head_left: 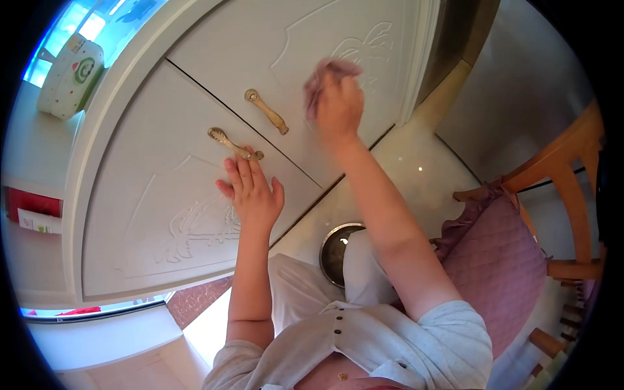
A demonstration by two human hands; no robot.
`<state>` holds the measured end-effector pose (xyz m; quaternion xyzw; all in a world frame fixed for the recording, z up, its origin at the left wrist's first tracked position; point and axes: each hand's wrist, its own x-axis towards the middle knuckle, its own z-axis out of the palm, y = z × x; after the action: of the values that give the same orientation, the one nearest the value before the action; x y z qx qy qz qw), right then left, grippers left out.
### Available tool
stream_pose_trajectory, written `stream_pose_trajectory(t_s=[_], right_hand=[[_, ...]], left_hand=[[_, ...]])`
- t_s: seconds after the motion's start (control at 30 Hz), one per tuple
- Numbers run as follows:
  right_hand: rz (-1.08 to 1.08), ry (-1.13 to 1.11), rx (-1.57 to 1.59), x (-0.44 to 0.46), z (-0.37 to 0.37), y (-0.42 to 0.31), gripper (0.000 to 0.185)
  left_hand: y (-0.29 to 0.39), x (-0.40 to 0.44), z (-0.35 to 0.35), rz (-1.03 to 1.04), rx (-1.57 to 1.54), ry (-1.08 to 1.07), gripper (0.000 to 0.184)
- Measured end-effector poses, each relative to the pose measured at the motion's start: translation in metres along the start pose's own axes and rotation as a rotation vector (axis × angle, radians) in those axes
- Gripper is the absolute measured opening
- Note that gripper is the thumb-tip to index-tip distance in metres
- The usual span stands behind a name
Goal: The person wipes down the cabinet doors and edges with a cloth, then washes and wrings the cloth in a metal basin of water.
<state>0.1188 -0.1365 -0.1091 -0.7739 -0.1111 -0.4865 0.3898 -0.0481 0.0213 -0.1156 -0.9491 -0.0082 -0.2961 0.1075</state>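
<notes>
Evidently, the right hand clutched one cloth against the two-door cabinet; the left hand rested open by one of its two handles. One bowl, contents unclear, sat near the cabinet.

Bright, cool daylight floods in blue-white at the upper left and along the lower left edge, while small points of glare dot the glossy floor beside softly lit, pale cabinet doors. The right hand and its cloth blur slightly, and the wide lens bends straight lines inside a black, rounded border.
</notes>
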Motion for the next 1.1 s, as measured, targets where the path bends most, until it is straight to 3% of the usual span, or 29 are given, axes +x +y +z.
stream_pose_trajectory(t_s=[0.13, 0.33, 0.53, 0.6, 0.7, 0.83, 1.07, 1.1], right_hand=[[0.036, 0.16, 0.02, 0.041, -0.002, -0.001, 0.036], [-0.098, 0.032, 0.072, -0.012, 0.002, -0.019, 0.04], [0.019, -0.021, 0.022, -0.013, -0.003, -0.006, 0.04], [0.01, 0.149, 0.106, 0.018, 0.003, -0.019, 0.039], [-0.106, 0.199, 0.118, 0.044, 0.003, -0.042, 0.038], [-0.157, 0.019, 0.142, 0.013, 0.003, -0.038, 0.037], [-0.111, -0.101, 0.094, -0.053, -0.012, -0.019, 0.035], [-0.047, -0.09, 0.219, -0.048, -0.019, -0.024, 0.036]], left_hand=[[0.003, -0.001, 0.0, -0.032, -0.052, -0.056, 0.081], [0.002, -0.002, 0.005, -0.037, -0.042, -0.043, 0.08], [0.0, -0.004, 0.009, -0.022, -0.027, -0.001, 0.082], [0.001, -0.004, 0.009, -0.007, -0.026, 0.018, 0.083], [0.002, -0.002, 0.005, -0.022, -0.041, 0.021, 0.084], [0.003, -0.003, 0.007, -0.018, -0.045, 0.061, 0.084], [0.001, -0.001, 0.003, -0.03, -0.063, 0.012, 0.082], [0.001, -0.002, 0.003, -0.036, -0.069, 0.017, 0.082]])
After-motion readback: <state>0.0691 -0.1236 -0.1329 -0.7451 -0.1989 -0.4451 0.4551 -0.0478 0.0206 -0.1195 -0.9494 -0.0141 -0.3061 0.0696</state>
